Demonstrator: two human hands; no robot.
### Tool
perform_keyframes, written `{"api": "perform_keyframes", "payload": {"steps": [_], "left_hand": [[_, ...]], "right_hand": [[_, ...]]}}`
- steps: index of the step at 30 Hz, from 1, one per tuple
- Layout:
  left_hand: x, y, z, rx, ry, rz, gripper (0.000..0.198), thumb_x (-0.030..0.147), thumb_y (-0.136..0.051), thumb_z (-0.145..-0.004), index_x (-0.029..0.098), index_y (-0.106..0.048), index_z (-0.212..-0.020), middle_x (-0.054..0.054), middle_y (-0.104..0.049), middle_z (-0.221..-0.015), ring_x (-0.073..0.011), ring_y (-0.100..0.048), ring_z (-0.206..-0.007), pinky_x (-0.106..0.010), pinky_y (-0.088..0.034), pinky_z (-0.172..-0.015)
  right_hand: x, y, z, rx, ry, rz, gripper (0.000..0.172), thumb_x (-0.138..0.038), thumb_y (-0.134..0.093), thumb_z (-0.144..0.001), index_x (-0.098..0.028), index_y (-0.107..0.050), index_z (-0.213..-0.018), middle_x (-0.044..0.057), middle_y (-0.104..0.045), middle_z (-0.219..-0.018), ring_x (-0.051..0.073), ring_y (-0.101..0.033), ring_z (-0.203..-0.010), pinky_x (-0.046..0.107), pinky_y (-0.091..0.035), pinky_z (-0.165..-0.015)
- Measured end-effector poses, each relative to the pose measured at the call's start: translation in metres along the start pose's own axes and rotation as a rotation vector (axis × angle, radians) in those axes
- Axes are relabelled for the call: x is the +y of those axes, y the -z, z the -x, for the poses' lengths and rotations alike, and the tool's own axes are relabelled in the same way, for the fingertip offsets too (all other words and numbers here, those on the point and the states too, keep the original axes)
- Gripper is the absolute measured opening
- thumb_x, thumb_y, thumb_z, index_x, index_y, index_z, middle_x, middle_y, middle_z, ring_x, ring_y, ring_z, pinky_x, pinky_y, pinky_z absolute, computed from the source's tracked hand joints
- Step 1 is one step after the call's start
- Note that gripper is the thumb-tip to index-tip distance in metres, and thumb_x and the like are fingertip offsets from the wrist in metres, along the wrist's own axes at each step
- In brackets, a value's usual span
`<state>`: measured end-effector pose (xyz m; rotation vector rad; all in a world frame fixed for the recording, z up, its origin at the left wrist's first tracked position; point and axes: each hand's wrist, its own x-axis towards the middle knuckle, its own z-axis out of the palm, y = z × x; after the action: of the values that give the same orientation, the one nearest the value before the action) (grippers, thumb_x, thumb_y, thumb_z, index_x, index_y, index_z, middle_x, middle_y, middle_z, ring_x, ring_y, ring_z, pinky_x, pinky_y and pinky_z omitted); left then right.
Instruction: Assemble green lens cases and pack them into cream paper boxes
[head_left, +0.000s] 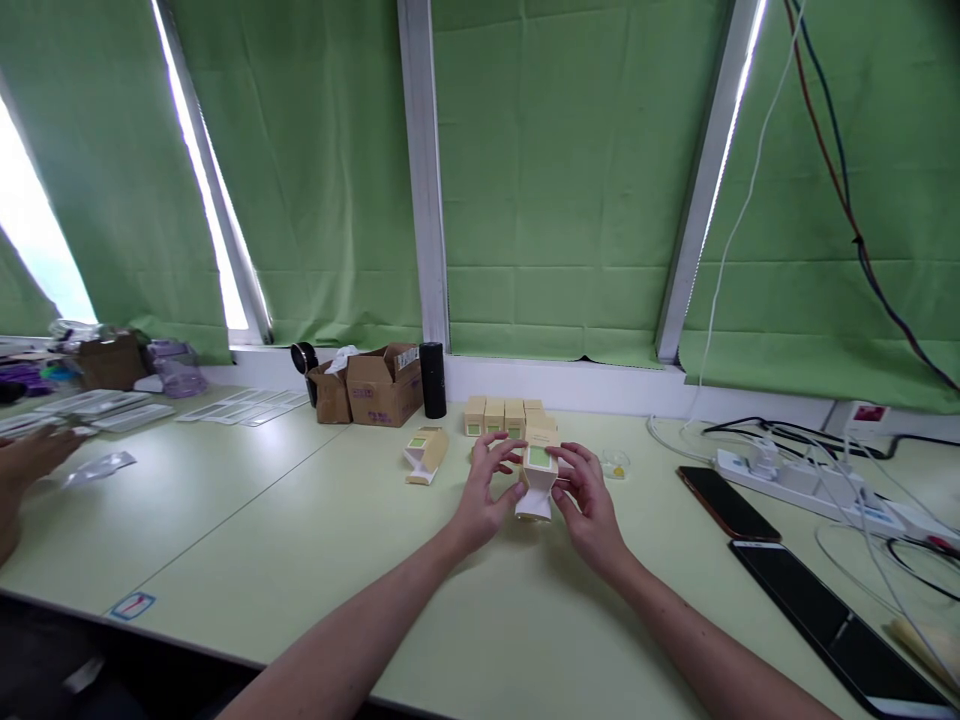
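Note:
Between my two hands is a small kraft-coloured cardboard box (pixel 539 457) with a green label or window on its face. Its white inner flap hangs open toward me. My left hand (pixel 486 492) curls around the box's left side, thumb near the flap. On the opposite edge, the fingers of my right hand (pixel 586 497) grip the box. A similar box (pixel 427 452) with an open flap lies to the left of my hands. Just behind them stands a row of several matching boxes (pixel 494 412), partly hidden by the held one. What is inside the held box cannot be seen.
A clear round plastic piece (pixel 615 464) lies right of my hands. Two phones (pixel 729 503) and a power strip (pixel 795 482) with cables fill the right side. Brown cartons (pixel 385 388) and a black cylinder (pixel 433 380) stand at the back. Another person's hand (pixel 37 460) is far left.

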<state>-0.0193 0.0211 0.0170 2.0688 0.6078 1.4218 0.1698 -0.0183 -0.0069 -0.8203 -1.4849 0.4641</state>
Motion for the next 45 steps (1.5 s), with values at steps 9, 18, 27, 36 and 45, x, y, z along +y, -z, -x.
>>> {"api": "perform_keyframes", "payload": {"steps": [9, 18, 27, 36, 45], "left_hand": [[0.0015, 0.0002, -0.0008, -0.001, 0.033, 0.015, 0.04, 0.028, -0.073, -0.086, 0.027, -0.068, -0.126, -0.014, -0.039, -0.148, -0.0244, -0.067, -0.109, -0.046, -0.058, -0.098], [-0.0035, -0.0047, -0.0025, 0.007, 0.142, 0.164, 0.039, 0.037, -0.074, -0.088, 0.026, -0.069, -0.125, -0.013, -0.041, -0.142, -0.0118, -0.067, -0.082, -0.039, -0.062, -0.087], [-0.0023, -0.0054, -0.0054, 0.039, 0.173, 0.18, 0.038, 0.041, -0.077, -0.085, 0.022, -0.072, -0.118, -0.01, -0.047, -0.129, -0.0107, -0.064, -0.079, -0.036, -0.061, -0.083], [-0.0028, -0.0063, -0.0058, 0.035, 0.214, 0.17, 0.036, 0.04, -0.076, -0.085, 0.023, -0.072, -0.116, -0.007, -0.049, -0.121, -0.0097, -0.063, -0.075, -0.033, -0.059, -0.077], [-0.0026, -0.0071, -0.0056, 0.044, 0.209, 0.169, 0.034, 0.037, -0.076, -0.086, 0.023, -0.072, -0.116, -0.007, -0.05, -0.119, -0.0097, -0.064, -0.076, -0.033, -0.059, -0.079]], "right_hand": [[0.0011, 0.0003, 0.0001, -0.018, 0.005, 0.01, 0.039, -0.033, -0.058, -0.097, -0.033, -0.059, -0.135, 0.011, -0.042, -0.143, 0.02, -0.069, -0.097, 0.045, -0.062, -0.09], [-0.0002, -0.0003, 0.0004, -0.026, -0.03, -0.037, 0.039, -0.036, -0.06, -0.096, -0.034, -0.06, -0.135, 0.011, -0.043, -0.141, 0.019, -0.069, -0.093, 0.045, -0.062, -0.09], [-0.0027, -0.0023, 0.0011, -0.029, -0.092, -0.112, 0.039, -0.041, -0.064, -0.095, -0.034, -0.061, -0.133, 0.01, -0.043, -0.142, 0.019, -0.067, -0.093, 0.046, -0.061, -0.092], [-0.0017, -0.0026, 0.0008, -0.029, -0.133, -0.161, 0.041, -0.043, -0.067, -0.092, -0.035, -0.062, -0.132, 0.009, -0.044, -0.142, 0.019, -0.068, -0.09, 0.045, -0.06, -0.09], [-0.0002, -0.0027, 0.0005, -0.027, -0.144, -0.171, 0.041, -0.043, -0.068, -0.092, -0.034, -0.063, -0.131, 0.009, -0.044, -0.142, 0.017, -0.067, -0.087, 0.042, -0.06, -0.088]]}}
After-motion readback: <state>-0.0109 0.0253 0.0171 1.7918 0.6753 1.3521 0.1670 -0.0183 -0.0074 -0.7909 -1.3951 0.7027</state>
